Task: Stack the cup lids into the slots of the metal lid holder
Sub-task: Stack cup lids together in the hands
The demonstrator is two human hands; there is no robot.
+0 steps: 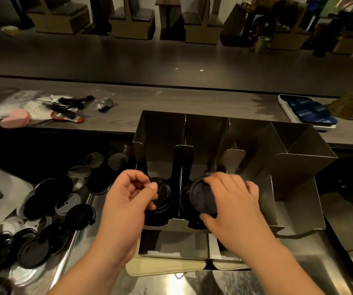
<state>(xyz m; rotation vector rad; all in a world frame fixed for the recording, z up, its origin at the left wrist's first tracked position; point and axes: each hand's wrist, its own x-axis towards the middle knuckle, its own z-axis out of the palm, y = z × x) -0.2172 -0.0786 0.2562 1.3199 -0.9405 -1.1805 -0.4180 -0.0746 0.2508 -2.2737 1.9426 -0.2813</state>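
Right hand [233, 201] grips tilted black round plastic lid [201, 198] over second slot of folded sheet-metal lid holder [160, 133]; best levelled before release. Left hand [126, 199] curled, hold unclear.

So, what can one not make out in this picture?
Head view only.
Whether the left hand pinches a lid: its own curled fingers hide this.
Stack height in the metal lid holder: hands cover it.
Loose lids count: dark, cut by left edge.

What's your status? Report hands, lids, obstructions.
Right hand grips lid in holder, second slot. Left hand at left-slot lid, grip unclear. Loose lids wait left. Slots unblocked.
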